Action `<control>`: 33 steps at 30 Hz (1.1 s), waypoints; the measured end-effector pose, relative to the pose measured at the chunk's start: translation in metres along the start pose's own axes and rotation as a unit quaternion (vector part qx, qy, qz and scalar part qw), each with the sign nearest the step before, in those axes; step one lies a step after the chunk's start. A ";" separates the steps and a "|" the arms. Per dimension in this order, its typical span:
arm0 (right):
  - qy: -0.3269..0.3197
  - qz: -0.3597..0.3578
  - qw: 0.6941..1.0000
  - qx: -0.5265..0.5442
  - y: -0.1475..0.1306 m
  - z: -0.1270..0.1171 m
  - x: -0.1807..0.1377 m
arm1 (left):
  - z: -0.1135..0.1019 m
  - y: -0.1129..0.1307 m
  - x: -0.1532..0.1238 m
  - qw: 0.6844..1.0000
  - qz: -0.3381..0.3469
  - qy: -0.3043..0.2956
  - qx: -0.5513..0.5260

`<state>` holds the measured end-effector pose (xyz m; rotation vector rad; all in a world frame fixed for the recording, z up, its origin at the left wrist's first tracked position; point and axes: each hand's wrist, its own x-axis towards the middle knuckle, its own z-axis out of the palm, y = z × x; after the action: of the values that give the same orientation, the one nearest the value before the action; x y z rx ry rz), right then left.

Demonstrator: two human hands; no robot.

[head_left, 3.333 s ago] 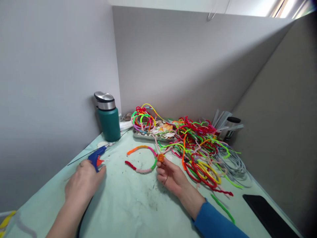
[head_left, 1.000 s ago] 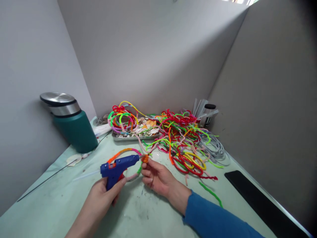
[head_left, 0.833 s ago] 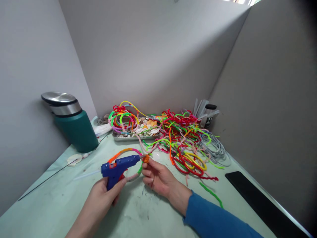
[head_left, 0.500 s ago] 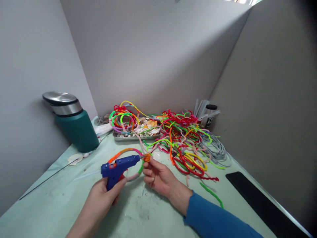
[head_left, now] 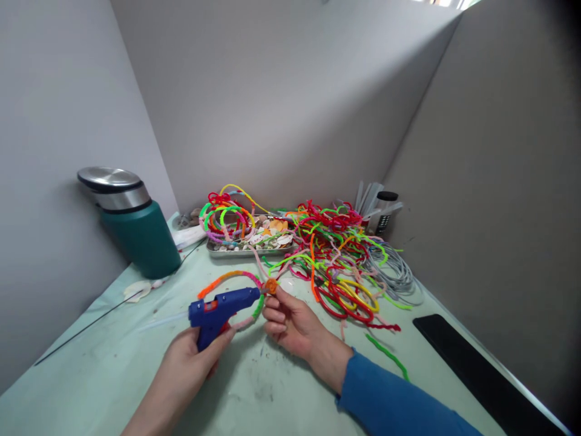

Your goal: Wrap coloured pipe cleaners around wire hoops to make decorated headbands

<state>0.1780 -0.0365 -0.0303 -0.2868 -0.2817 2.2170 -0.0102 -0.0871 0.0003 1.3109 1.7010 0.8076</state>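
Note:
My left hand (head_left: 195,357) is wrapped round the handle of a blue hot glue gun (head_left: 224,306), with a clear glue stick (head_left: 164,321) poking out of its back. Between thumb and fingertips, my right hand (head_left: 293,321) pinches a small orange piece (head_left: 271,286), possibly a shell. The gun's nozzle points right and meets or nearly meets that piece; whether they touch I cannot tell. Behind the gun lies a ring of coloured pipe cleaners (head_left: 233,274), partly hidden by it.
A metal tray (head_left: 245,253) holds shells and coiled pipe cleaners. Right of it are a tangled pipe cleaner heap (head_left: 327,224), red-and-yellow-handled scissors (head_left: 347,303) and grey wire (head_left: 399,275). A teal bottle (head_left: 140,236) stands left; a black strip (head_left: 476,369) lies right.
The glue gun has shifted slightly right and down in my left hand. The orange piece has turned a little in my right fingers, showing a rounder face.

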 end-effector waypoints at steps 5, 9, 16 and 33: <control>-0.003 0.004 1.000 -0.007 0.000 0.001 0.000 | 0.001 0.000 0.002 1.000 -0.009 0.005 0.009; -0.006 0.002 1.000 -0.007 0.000 0.002 0.000 | 0.001 -0.002 0.003 1.000 -0.004 0.013 0.010; 0.003 -0.003 1.000 -0.013 0.000 0.002 0.000 | 0.000 -0.004 0.001 1.000 -0.002 0.010 0.025; 0.007 0.000 1.000 -0.019 0.000 0.002 0.000 | 0.000 -0.002 0.001 0.999 0.008 0.029 0.044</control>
<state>0.1776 -0.0371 -0.0279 -0.3236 -0.3164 2.2108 -0.0117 -0.0863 -0.0019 1.3747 1.7923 0.7951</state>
